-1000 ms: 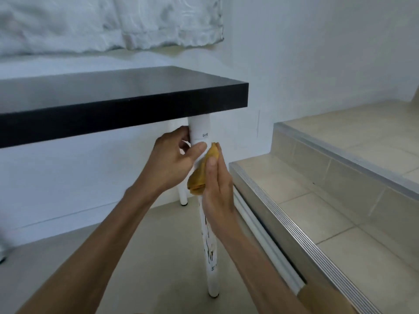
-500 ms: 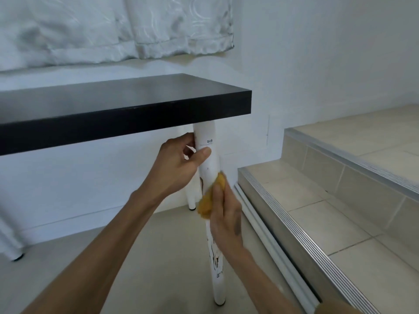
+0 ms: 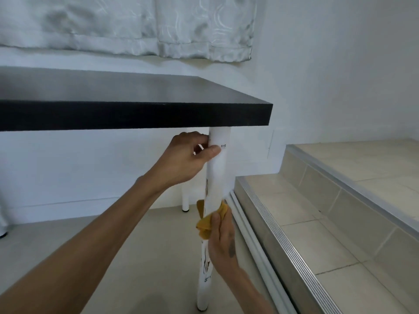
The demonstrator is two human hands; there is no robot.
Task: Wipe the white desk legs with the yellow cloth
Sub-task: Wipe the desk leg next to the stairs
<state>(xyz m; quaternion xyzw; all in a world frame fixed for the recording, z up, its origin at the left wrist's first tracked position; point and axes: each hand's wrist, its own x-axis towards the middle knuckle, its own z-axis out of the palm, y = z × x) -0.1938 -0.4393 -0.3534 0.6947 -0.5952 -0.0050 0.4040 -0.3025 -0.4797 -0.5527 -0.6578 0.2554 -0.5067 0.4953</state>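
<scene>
Left hand [image 3: 186,159] clenched round top of the near white leg [image 3: 218,173], just under the black table [image 3: 136,114]; thumb lies across the front by a small label. Right hand [image 3: 223,241] lower down, grip closed on the yellow cloth [image 3: 207,225], which is bunched and wrapped against the leg abt midway, a bit showing on the leg's left side too. Below the cloth the leg has dark & brownish marks; foot stands on the floor [image 3: 113,257]. A 2nd leg [image 3: 185,200] stands further back by the wall. Tiled steps [image 3: 317,223] to the right, curtain [image 3: 136,23] hanging above.
</scene>
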